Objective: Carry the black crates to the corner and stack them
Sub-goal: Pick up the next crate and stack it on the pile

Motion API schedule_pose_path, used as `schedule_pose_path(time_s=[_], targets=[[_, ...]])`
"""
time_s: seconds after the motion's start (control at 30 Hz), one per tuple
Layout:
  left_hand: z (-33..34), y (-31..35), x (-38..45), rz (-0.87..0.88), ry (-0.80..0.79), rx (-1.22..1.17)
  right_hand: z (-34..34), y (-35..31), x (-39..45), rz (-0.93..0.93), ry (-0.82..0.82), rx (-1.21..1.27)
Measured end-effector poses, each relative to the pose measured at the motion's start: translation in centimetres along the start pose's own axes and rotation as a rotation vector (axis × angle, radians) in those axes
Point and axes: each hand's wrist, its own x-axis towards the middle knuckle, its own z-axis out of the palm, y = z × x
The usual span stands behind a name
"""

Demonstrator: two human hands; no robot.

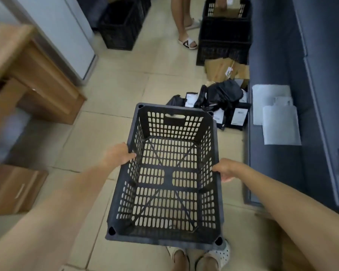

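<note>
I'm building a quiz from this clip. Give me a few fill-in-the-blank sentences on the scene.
1. Both hands grip the crate by its long ___.
2. The held crate is ___ inside.
3. The sofa runs along the ___ side of the view.
4. Cardboard sticks out of the top crate of the far ___.

Missing: sides; empty; right; stack
</note>
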Motion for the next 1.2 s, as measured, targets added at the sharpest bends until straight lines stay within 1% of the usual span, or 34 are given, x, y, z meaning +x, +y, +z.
schedule_pose_path(time_s=[0.13,0.2,0.27,0.37,0.43,0.57,0.67,0.8,1.0,1.07,1.13,1.2], targets=[[-5.4,-6.9,-4.9,-0.05,0.089,-0.076,3.6,-6.3,-6.9,-0.112,-0.056,-0.075],[-6.6,-10.1,-7.0,-0.075,0.116,-0.13,5.4,-8.6,-9.4,-0.166,-0.036,-0.144],[-7.2,-12.9,-8.9,-0.114,0.146,-0.161,7.6,-10.8,-11.8,-0.204,-0.03,-0.287],[-7.4,-16.4,-11.1,-0.192,0.179,-0.208,10.3,-13.7,-14.0,-0.283,0.028,-0.603],[-7.3,-18.4,-12.1,-0.249,0.183,-0.246,11.5,-15.5,-13.6,-0.315,0.021,-0.747],[-7.4,-20.7,-14.1,-0.371,0.21,-0.272,14.3,-19.0,-11.4,-0.335,-0.039,-0.867],[-7.2,-22.1,-16.1,-0.495,0.258,-0.309,16.6,-21.5,-11.2,-0.362,-0.09,-1.036],[-6.2,-23.8,-18.9,-0.67,0.301,-0.387,19.9,-24.6,-11.0,-0.427,-0.167,-1.249],[-3.5,-24.6,-24.8,-0.946,0.277,-0.512,26.6,-26.4,-11.2,-0.511,-0.243,-1.475],[-1.5,-25.3,-27.3,-1.016,0.294,-0.598,29.4,-26.1,-11.6,-0.539,-0.264,-1.565],[1.5,-26.6,-29.8,-1.045,0.312,-0.677,32.3,-25.5,-12.3,-0.586,-0.286,-1.657],[4.6,-28.1,-32.3,-1.078,0.282,-0.717,35.6,-24.4,-13.4,-0.648,-0.312,-1.744]])
